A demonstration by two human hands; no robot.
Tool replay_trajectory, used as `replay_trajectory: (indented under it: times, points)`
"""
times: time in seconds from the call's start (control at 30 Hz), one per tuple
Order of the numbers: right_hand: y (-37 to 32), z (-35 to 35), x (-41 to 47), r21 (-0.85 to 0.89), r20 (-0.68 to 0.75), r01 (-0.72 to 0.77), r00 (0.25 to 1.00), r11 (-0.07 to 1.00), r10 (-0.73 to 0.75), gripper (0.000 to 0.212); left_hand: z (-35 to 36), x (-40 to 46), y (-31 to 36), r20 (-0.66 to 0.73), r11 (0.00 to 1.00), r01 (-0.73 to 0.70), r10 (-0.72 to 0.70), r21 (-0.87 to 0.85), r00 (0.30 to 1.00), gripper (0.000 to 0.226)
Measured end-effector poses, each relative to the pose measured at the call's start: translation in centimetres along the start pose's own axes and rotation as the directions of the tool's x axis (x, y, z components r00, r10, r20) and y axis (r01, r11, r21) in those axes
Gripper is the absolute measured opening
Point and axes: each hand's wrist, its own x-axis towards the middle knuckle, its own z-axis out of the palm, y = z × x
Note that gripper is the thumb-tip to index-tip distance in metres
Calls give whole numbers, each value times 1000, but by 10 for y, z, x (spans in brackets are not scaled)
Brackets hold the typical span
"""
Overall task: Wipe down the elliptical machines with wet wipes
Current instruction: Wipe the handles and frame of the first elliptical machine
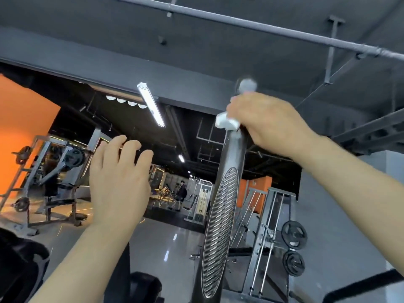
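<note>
At the lower centre of the frame the handlebar (220, 215) of the elliptical machine rises toward us, its ribbed silver grip plate facing the camera. We judge the step in hand to be wiping the upper stretch of this bar. Our right hand (269, 123), upper right of centre, has its fingers curled around the bar with the white wipe (226, 122) bunched beneath them; a corner of it sticks out at the left. To do this well, we should keep the wipe wrapped round the bar and drag it along the length, twisting so the back gets cleaned too, right up to the blurred rounded tip (247, 85) above our knuckles.

Our left hand (119, 178), left of centre, hangs free with its fingers apart, holding nothing; it could steady the bar lower down.

There is open air left of the bar. To the lower right a weight rack (273, 237) stands behind, and further back a person (181, 192) stands well apart.
</note>
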Motion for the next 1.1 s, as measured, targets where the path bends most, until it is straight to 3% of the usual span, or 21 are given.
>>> replay_trajectory:
  times: [0.13,0.3,0.37,0.47,0.57,0.7,0.8,0.93,1.03,1.1]
  points:
    - [10,-5,14,-58,-32,-6,999,998,4,33,-1,0,0,12,1000,-2,2,-5,1000,32]
    - [-45,2,-44,235,7,86,996,968,-91,39,-2,-2,1,37,1000,0,-1,17,999,28]
    - [-45,-2,-51,270,7,113,993,956,-119,38,-3,-2,3,9,1000,-15,15,20,1000,28]
    - [-17,-18,-27,129,-150,64,988,990,-44,37,-4,-1,5,11,998,-55,55,43,998,43]
    - [19,-27,11,10,-329,-139,935,990,134,35,-4,-2,5,27,996,-66,64,62,998,40]
    - [17,-14,18,100,-70,-141,986,985,149,40,-6,-3,4,31,993,-85,82,82,996,39]
    - [-5,-7,-4,218,-31,-140,988,966,151,33,-6,-4,3,36,992,-84,80,97,996,39]
    - [-52,-7,-33,364,45,-1,999,932,-17,26,-6,-5,1,30,990,-94,92,104,995,43]
    - [-68,-9,-51,403,-13,95,995,910,-98,27,-5,-5,1,5,990,-97,97,105,995,45]
    - [-47,-15,-40,343,-171,43,985,938,18,32,-3,-6,0,-5,989,-99,100,111,995,39]
